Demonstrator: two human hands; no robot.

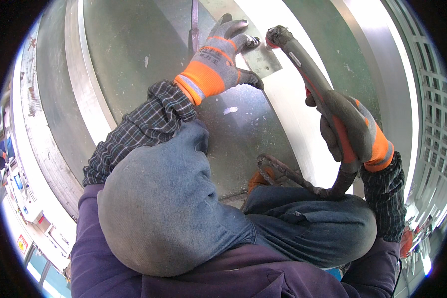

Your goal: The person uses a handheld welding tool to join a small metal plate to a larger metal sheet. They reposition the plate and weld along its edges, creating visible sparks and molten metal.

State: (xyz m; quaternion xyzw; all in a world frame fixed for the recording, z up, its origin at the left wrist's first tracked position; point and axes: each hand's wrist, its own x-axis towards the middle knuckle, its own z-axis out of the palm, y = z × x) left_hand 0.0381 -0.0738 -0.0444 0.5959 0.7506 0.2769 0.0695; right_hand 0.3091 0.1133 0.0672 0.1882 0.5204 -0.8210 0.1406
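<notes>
My left hand point(218, 62), in a grey-and-orange work glove, is held out with its fingers apart and nothing in it. Near its fingertips lies a flat grey metal strip point(266, 60) on a bright white metal band. My right hand point(355, 126), gloved the same way, is wrapped round a long black-and-red hand tool point(310, 67) shaped like a welding torch. The tool's dark, rough tip points up and left, past the strip's end. A red trigger-like part shows on its side. From its lower end a dark hose point(293, 177) curls over my leg.
Dark green metal panels point(129, 54) and pale metal ribs point(79, 64) run across the work. A thin purple bar point(194, 25) stands behind my left hand. My bent knees point(159, 203) are close below it. A white grating point(432, 99) is at the far right.
</notes>
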